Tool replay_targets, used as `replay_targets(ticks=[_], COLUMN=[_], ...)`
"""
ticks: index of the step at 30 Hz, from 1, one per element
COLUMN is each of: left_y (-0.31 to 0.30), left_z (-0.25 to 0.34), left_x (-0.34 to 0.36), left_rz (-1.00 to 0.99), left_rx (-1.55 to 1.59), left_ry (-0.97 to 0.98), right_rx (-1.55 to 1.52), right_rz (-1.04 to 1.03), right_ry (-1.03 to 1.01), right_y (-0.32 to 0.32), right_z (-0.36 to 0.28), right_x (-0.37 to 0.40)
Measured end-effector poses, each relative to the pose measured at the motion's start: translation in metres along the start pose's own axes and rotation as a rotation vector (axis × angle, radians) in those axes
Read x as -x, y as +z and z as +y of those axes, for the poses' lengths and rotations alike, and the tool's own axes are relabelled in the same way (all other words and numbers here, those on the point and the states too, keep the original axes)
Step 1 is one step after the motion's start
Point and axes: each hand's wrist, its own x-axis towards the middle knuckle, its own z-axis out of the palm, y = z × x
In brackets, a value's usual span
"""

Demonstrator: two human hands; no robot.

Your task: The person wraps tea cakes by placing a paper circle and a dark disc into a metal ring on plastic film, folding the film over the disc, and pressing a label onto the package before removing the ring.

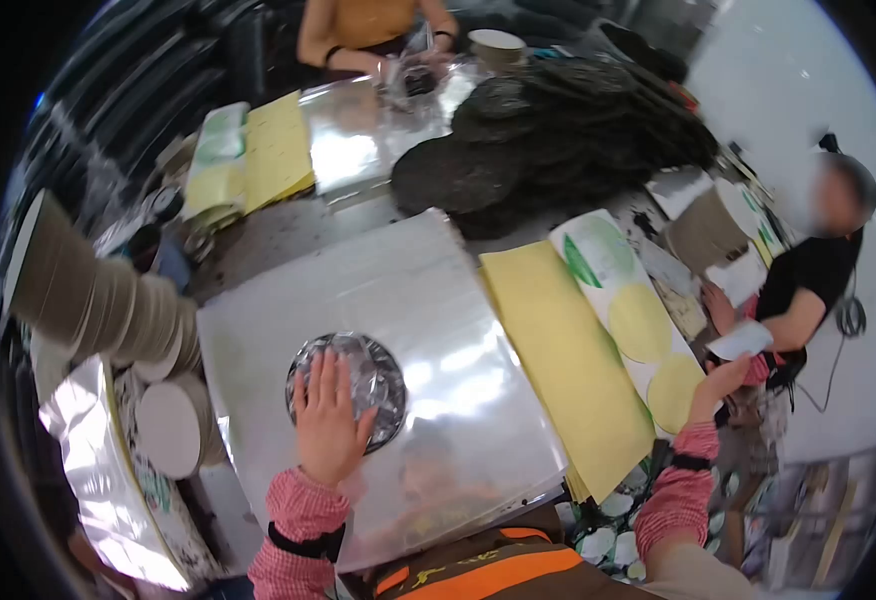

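Nearest the camera is a brown apron with bright orange bands [518, 575], its wearer's front close against the near edge of a broad, glossy silver stack of film-like sheets [358, 290]. On that stack, left of its middle, lies a flat, dark round cake under crinkled clear film [390, 385]. The left hand [326, 425] rests on it palm down, fingers extended, its grip released; it seems to press the loose film flat and steady the cake. The right hand [720, 385], reaching far out to the side, has its grip closed on a small white piece, apparently paper [743, 340]; its exact form I cannot tell.

Between the hands, matte yellow sheets [558, 370] lie beside the silver stack, and white sheets printed with green and yellow rounds [608, 260] lie beyond them, probably set side by side for easy reach. Rough, nearly black round cakes [558, 130] are heaped and overlapping on the grey counter [278, 235] past the stack's far edge. At the left, pale, stiff discs like cardboard [78, 280] stand in leaning columns, their matching round shape letting them nest compactly.

Across the counter, a co-worker in an orange top [363, 20] handles a dark thing in crumpled clear film [420, 80]; another co-worker in a black top [813, 275] is at the right.
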Motion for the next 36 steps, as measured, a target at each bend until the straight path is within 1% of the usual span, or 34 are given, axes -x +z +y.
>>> replay_targets(ticks=[1,2,3,4,5,6,7,8,9,11,12,14,15,17,18,19,20,21,22,23,24,25,26,28,29,31,32,33,35,36], left_y=[0.0,0.002,0.002,0.003,0.004,0.003,0.003,0.009,0.014,0.023,0.022,0.016,0.022,0.04,0.026,0.025,0.024,0.014,0.001,-0.001,-0.003,-0.002,0.007,0.031,0.027,0.006,-0.015,-0.036,-0.054,-0.056], left_z=[0.001,0.0,-0.001,-0.001,0.001,0.003,-0.001,-0.01,-0.011,-0.012,-0.011,-0.009,-0.013,-0.018,-0.012,-0.016,-0.025,-0.03,-0.037,-0.044,-0.053,-0.057,-0.061,-0.069,-0.065,-0.047,-0.03,-0.01,0.03,0.041], left_x=[0.005,0.008,0.007,0.005,0.005,0.005,0.005,0.008,0.009,0.011,0.011,0.009,0.008,0.013,0.008,0.012,0.019,0.021,0.027,0.033,0.041,0.05,0.055,0.05,0.049,0.04,0.035,0.031,0.026,0.023], left_rz=[-0.016,-0.036,-0.013,0.02,0.025,0.034,0.04,0.038,0.067,0.056,0.058,0.119,0.125,0.059,0.129,0.125,0.102,0.088,0.213,0.219,0.339,0.448,0.44,0.233,0.242,0.413,0.462,0.506,0.446,0.472], left_rx=[0.017,0.011,0.022,0.03,0.016,0.028,0.039,0.041,0.302,0.504,0.503,0.121,0.115,0.61,0.518,0.515,0.786,1.059,1.463,1.467,1.314,1.152,1.156,1.123,1.123,0.77,0.678,0.583,0.462,0.444], left_ry=[0.021,-0.002,0.023,0.053,0.047,0.037,0.028,0.14,0.11,0.084,0.088,0.136,0.13,-0.003,0.072,0.071,0.037,-0.002,-0.097,-0.109,-0.254,-0.4,-0.419,-0.597,-0.602,-0.477,-0.328,-0.181,0.104,0.163], right_rx=[0.059,0.27,0.271,0.186,0.555,0.326,0.079,0.063,0.021,0.124,0.124,0.299,0.289,0.177,0.176,0.053,-0.072,-0.078,0.017,0.115,0.238,0.243,0.267,0.299,0.292,0.319,0.339,0.461,0.222,0.203], right_rz=[-0.149,-0.376,-0.392,-1.126,-1.499,-1.705,-1.668,-1.783,-1.777,-1.88,-1.876,-1.871,-1.873,-1.839,-1.838,-1.865,-1.882,-1.893,-1.896,-1.881,-1.873,-1.888,-1.901,-1.888,-1.894,-1.88,-1.846,-1.913,-1.766,-1.64], right_ry=[-0.044,-0.492,-0.48,0.041,-0.705,-0.544,-0.938,-0.978,-1.067,-1.064,-1.067,-1.096,-1.103,-0.868,-0.861,-0.663,-0.462,-0.462,-0.678,-0.886,-1.143,-1.129,-1.133,-1.189,-1.196,-1.154,-1.129,-1.14,-1.198,-1.273], right_y=[0.014,0.035,0.053,0.08,0.095,0.103,0.114,0.121,0.127,0.135,0.133,0.128,0.136,0.152,0.159,0.169,0.173,0.173,0.172,0.167,0.161,0.158,0.157,0.159,0.158,0.155,0.152,0.15,0.151,0.161], right_z=[0.019,0.077,0.057,0.03,-0.015,-0.028,-0.055,-0.072,-0.083,-0.083,-0.087,-0.098,-0.103,-0.11,-0.1,-0.08,-0.07,-0.073,-0.076,-0.081,-0.088,-0.092,-0.094,-0.091,-0.091,-0.09,-0.087,-0.085,-0.078,-0.07], right_x=[0.03,0.076,0.141,0.241,0.309,0.352,0.375,0.392,0.404,0.416,0.418,0.423,0.427,0.438,0.447,0.459,0.469,0.473,0.474,0.475,0.479,0.481,0.483,0.485,0.485,0.482,0.48,0.477,0.471,0.475])
